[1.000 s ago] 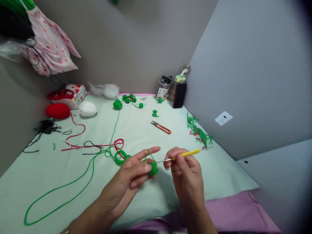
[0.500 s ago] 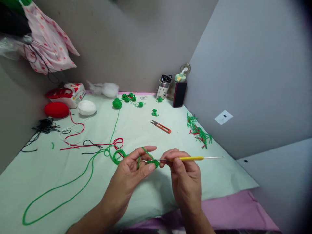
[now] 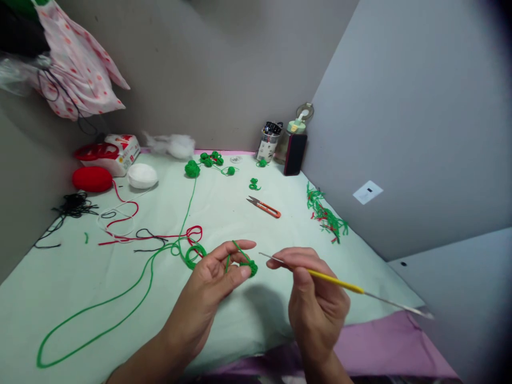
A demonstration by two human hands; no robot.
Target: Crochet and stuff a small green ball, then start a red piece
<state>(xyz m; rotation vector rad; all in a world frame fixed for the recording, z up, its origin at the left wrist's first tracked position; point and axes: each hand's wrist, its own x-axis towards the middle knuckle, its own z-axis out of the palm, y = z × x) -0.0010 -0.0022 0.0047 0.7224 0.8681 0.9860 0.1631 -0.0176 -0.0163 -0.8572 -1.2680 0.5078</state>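
Observation:
My left hand [image 3: 216,277] pinches a small green crochet piece [image 3: 252,268] between thumb and fingers, with green yarn [image 3: 240,248] looped over the raised index finger. To its right, my right hand [image 3: 316,298] grips a crochet hook [image 3: 336,281] by its yellow handle. The hook's thin metal tip points left and stands apart from the crochet piece. Its other metal end slants down to the right. Beside the left hand lies a coil of green yarn [image 3: 195,257], from which a strand runs back to a green yarn ball [image 3: 192,169].
Orange thread snips [image 3: 264,207] lie beyond my hands. Yarn scraps [image 3: 326,216] are heaped at the right. Red [image 3: 93,179] and white yarn balls [image 3: 143,176] sit at the left. A phone [image 3: 295,154] leans by a bottle [image 3: 296,128] and a pen cup [image 3: 268,143] near the back wall.
My right hand has drawn the hook out of the green piece and moved right and slightly down, tilting the hook. The left hand has barely moved; the piece's angle has shifted slightly.

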